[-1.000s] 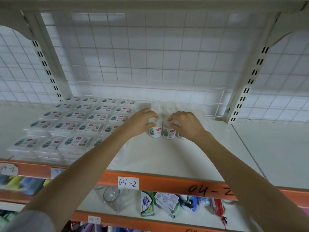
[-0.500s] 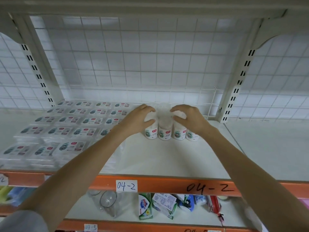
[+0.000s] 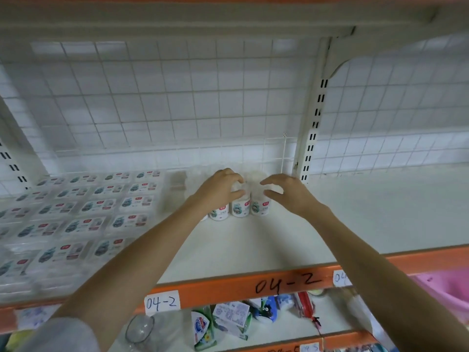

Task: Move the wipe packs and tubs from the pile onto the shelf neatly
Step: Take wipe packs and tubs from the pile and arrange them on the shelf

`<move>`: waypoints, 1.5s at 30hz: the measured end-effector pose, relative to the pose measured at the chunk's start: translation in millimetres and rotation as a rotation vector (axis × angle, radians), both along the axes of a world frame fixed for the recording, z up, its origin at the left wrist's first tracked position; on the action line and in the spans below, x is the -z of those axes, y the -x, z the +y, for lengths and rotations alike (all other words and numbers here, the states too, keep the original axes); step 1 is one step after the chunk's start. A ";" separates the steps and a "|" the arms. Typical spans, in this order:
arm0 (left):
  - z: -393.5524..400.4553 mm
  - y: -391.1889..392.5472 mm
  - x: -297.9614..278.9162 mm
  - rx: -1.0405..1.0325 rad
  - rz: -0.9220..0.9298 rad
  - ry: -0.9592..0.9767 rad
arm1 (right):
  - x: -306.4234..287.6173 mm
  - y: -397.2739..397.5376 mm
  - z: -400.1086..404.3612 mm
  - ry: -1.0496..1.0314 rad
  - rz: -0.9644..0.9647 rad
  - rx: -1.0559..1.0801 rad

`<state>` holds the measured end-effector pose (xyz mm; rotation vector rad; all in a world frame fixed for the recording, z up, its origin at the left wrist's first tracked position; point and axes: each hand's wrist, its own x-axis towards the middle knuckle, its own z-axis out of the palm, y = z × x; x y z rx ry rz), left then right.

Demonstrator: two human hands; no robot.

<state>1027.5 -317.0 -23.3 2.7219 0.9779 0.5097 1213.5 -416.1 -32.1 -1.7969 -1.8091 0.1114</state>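
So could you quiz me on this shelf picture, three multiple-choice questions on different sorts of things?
1. Where do the flat wipe packs lie?
A. left of the tubs
B. right of the tubs
C. on the lower shelf

2. What colour is the shelf's front rail?
A. blue
B. orange
C. green

3. What is the right hand doing?
A. gripping a pack
B. hanging at the person's side
C. spread open beside the tubs

Answers: A, packs fill the left side; B, rail with "04-2" is orange; C, its fingers are spread.
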 end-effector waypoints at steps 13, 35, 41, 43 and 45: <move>-2.1 -1.2 -2.3 0.091 -0.044 0.117 | 22.3 4.5 11.8 -0.140 0.078 0.029; -1.8 -3.2 0.0 0.100 -0.036 0.135 | 13.0 3.1 14.8 -0.030 0.045 0.049; 3.8 5.1 -16.7 0.111 -0.095 0.122 | 9.4 6.2 7.3 -0.004 0.039 0.041; 9.7 17.5 -21.6 0.106 -0.098 0.110 | 8.2 10.2 8.3 -0.038 0.017 0.035; 14.3 31.8 -23.0 0.092 -0.034 0.108 | 6.6 16.1 12.5 -0.066 0.006 -0.005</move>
